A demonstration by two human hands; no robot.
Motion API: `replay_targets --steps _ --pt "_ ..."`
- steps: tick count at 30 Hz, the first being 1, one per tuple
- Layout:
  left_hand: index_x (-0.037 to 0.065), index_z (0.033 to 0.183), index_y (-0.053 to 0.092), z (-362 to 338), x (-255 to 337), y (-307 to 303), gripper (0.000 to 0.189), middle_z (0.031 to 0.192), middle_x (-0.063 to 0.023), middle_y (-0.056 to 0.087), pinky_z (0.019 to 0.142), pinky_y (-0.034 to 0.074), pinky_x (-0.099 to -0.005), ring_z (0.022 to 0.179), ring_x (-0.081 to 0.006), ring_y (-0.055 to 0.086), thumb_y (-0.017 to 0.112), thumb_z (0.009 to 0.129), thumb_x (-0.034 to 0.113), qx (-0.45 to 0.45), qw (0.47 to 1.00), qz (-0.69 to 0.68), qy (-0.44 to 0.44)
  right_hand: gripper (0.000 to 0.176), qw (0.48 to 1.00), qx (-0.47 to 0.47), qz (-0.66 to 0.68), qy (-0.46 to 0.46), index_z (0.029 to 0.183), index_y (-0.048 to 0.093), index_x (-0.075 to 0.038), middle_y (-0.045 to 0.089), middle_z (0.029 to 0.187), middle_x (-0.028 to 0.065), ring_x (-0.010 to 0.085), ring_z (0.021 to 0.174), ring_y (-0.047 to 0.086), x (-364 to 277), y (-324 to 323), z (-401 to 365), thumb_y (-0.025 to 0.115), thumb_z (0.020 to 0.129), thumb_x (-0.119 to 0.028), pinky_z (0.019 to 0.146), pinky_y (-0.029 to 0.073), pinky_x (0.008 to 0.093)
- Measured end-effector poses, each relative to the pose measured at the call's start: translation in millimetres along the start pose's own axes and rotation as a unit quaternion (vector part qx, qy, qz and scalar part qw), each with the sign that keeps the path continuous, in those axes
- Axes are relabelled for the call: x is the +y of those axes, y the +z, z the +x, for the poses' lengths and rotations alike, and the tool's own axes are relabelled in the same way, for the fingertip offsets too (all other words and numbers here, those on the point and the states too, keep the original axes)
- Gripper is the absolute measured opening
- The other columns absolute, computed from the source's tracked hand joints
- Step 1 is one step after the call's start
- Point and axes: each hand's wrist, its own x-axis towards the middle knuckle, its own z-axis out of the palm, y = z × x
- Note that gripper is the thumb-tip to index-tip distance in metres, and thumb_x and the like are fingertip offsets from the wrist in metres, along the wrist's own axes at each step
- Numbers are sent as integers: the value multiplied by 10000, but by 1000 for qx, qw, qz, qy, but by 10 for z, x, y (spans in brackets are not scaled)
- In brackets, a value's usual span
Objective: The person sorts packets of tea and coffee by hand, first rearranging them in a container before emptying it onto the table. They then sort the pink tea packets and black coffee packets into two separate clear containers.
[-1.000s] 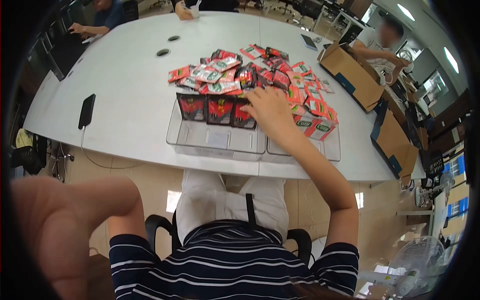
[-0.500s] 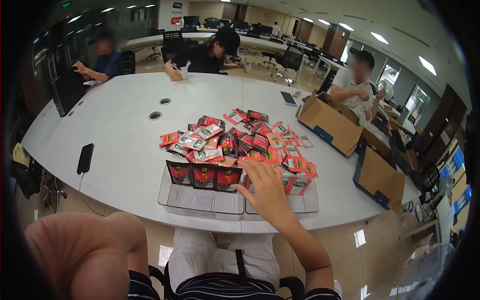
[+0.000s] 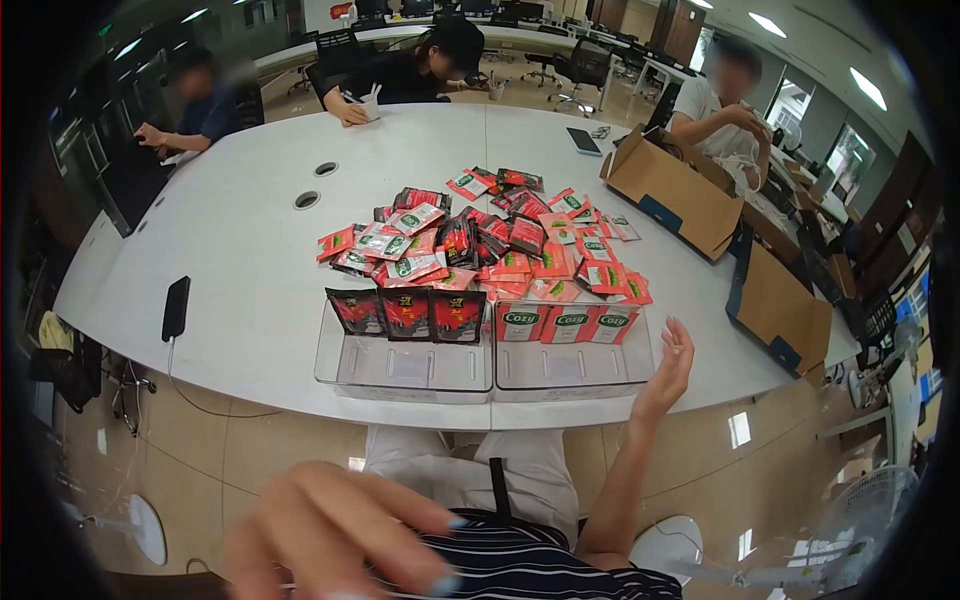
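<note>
Close to the camera, my left hand [image 3: 340, 530] looks large and blurred over my lap, fingers loosely bent and apart, holding nothing. My right hand [image 3: 668, 370] hovers by the right corner of the right clear plastic bin [image 3: 640, 372], fingers stretched out and empty. Three red-and-white Cozy sachets [image 3: 571, 322] stand in a row at that bin's back. The left clear plastic bin [image 3: 325, 365] has three black-and-red sachets [image 3: 407, 315] upright along its back. Behind both bins lies a loose pile of mixed sachets [image 3: 455, 240].
The white table [image 3: 240, 250] carries a black phone on a cable [image 3: 175, 309] at left and another phone [image 3: 583, 141] farther back. Open cardboard boxes [image 3: 670, 195] lie along the right side. Three people [image 3: 400, 75] sit around the far edge.
My right hand has moved right, from in front of the sachets to beside the right bin, uncovering the Cozy row. My left hand has swung from the lower left towards the middle.
</note>
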Motion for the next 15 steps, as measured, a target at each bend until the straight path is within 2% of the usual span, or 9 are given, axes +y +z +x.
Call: replay_targets --steps 2,3,4,6,10,13,15 --pt "171 1407 421 28 43 123 476 1207 -64 602 920 457 -563 1078 -243 580 553 953 225 -11 990 -97 -103 500 997 -38 69 20 1297 487 32 575 1270 180 282 1161 546 185 26 39 294 1025 -340 994 405 405" --pt "213 1394 455 84 107 173 464 1230 -43 599 894 455 -609 1086 -248 583 573 946 237 -15 977 -128 -170 542 993 -60 101 31 1312 474 30 573 1274 188 291 1166 547 223 46 45 275 1023 -383 997 404 410" --pt "206 1476 328 55 100 32 536 1333 2 570 943 369 -695 1194 -238 550 444 993 407 -97 971 -150 -160 592 989 -75 122 39 1330 458 19 565 1287 190 292 1175 544 242 40 51 255 1011 -436 1001 398 414" --pt "208 1482 313 -56 65 -32 546 1368 34 539 949 349 -713 1216 -218 539 438 993 416 -90 974 -170 -116 693 979 -103 167 61 1366 425 -4 549 1311 195 296 1194 537 233 62 39 213 986 -543 1010 386 423" --pt "211 1491 290 10 -34 -270 567 1378 86 526 935 336 -733 1213 -203 544 447 989 423 -184 949 -227 -122 812 990 -108 81 36 1386 411 -9 540 1326 199 307 1213 530 206 90 25 223 937 -659 984 401 443" --pt "234 1477 328 -31 -150 -122 558 1353 97 549 927 351 -714 1218 -210 538 480 974 421 -118 973 -174 -98 836 992 -117 41 14 1388 409 -10 542 1325 197 306 1211 530 212 98 24 225 925 -681 976 408 442" --pt "208 1380 406 -55 -214 -119 452 1232 64 596 892 397 -634 1148 -227 576 526 961 327 -93 981 -131 -105 849 992 -121 40 17 1386 411 -7 543 1326 191 302 1207 533 207 91 20 218 920 -690 972 410 437"
